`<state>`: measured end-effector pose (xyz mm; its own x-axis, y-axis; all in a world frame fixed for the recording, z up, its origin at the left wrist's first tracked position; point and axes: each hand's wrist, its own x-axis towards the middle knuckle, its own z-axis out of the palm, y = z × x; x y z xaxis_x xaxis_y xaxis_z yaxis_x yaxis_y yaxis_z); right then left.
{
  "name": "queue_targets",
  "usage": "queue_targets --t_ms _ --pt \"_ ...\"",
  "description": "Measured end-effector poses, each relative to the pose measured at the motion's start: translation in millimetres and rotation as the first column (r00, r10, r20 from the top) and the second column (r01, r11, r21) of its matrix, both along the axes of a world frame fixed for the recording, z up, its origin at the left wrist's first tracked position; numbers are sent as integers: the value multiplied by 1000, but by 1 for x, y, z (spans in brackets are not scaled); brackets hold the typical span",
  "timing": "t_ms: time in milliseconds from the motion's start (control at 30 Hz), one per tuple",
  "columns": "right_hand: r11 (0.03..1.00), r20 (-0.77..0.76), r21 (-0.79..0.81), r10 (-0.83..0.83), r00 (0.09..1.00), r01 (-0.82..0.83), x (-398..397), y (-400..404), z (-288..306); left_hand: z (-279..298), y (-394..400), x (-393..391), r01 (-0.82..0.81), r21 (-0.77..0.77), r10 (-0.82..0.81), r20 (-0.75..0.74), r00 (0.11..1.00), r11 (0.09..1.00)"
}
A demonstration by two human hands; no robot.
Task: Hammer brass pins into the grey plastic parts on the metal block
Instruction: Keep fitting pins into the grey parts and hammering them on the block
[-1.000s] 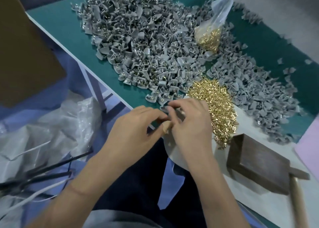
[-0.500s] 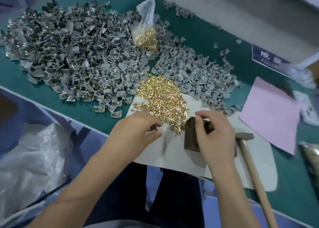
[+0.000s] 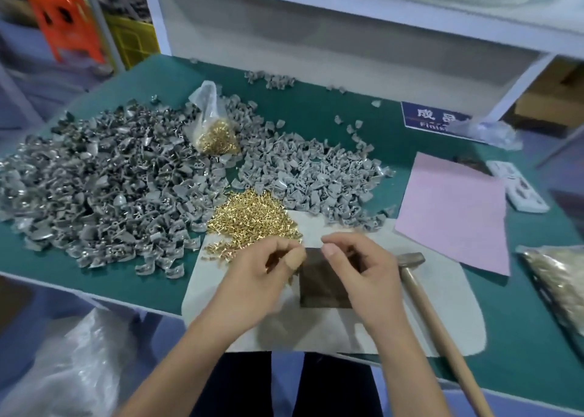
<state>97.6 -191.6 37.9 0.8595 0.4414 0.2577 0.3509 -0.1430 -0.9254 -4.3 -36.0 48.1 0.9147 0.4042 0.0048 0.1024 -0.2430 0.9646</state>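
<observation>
Right hand hides, perhaps, a part on the metal block.

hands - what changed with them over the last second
Both hands left the edge of the grey parts pile and came over the metal block: left hand beside it, right hand above it, fingers curled as if pinching something small. The hammer lies untouched; the loose brass pins are unchanged.

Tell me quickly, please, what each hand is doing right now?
Left hand: fingers curled beside the brass pins; what it holds cannot be told.
Right hand: fingers curled over the metal block; grip unclear.
</observation>
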Motion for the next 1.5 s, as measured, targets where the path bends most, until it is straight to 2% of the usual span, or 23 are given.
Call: queue_targets --t_ms 67,167,233,333,433,533,600,633,700,733,767,800,833,967,1133,1300,1500 --pt "995 -66 82 -43 997 48 2 -3 1 10 -11 17 67 -165 -71 -21 997 984" --pt "984 -104 152 -75 992 90 4 -5 2 18 -22 39 100 -421 -160 -109 981 902" --pt "977 -87 166 -124 989 137 4 -5 1 20 -25 51 81 -458 -163 -144 976 886" --pt "969 -33 161 -184 982 187 4 -2 -3 17 -23 65 30 -454 -122 -175 977 890" --pt "963 -44 156 -214 976 218 4 3 -5 14 -17 72 19 -430 -114 -197 974 902" --pt "950 -63 170 -254 965 262 5 5 -8 13 -6 72 80 -334 -162 -225 961 939" --pt "929 -149 189 -293 944 318 5 5 -9 15 0 73 154 -240 -212 -236 948 958" --pt "915 -201 203 -309 929 348 6 5 -9 14 1 75 182 -150 -213 -225 951 972" --pt "884 -291 250 -320 902 394 8 5 -8 7 4 86 158 223 -113 -204 973 962" --pt "870 -324 285 -307 895 402 10 4 -7 4 4 94 126 439 -33 -214 976 889" --pt "862 -340 314 -288 895 397 11 4 -6 1 3 100 112 617 50 -239 970 779" --pt "862 -347 331 -267 899 384 12 3 -6 -3 3 107 112 735 124 -259 958 669" --pt "868 -351 337 -245 904 366 12 2 -5 -8 4 114 111 792 164 -258 952 601" --pt "886 -366 340 -182 913 314 14 1 -6 -21 5 139 106 830 139 -215 967 547" --pt "914 -315 313 -158 936 259 11 1 -6 -27 4 152 131 864 130 -220 967 486" --pt "924 -294 285 -169 941 255 11 -1 -7 -28 -1 155 122 815 128 -233 964 567" --pt "936 -274 271 -150 950 226 11 -3 -7 -22 -1 147 137 825 153 -259 954 549"
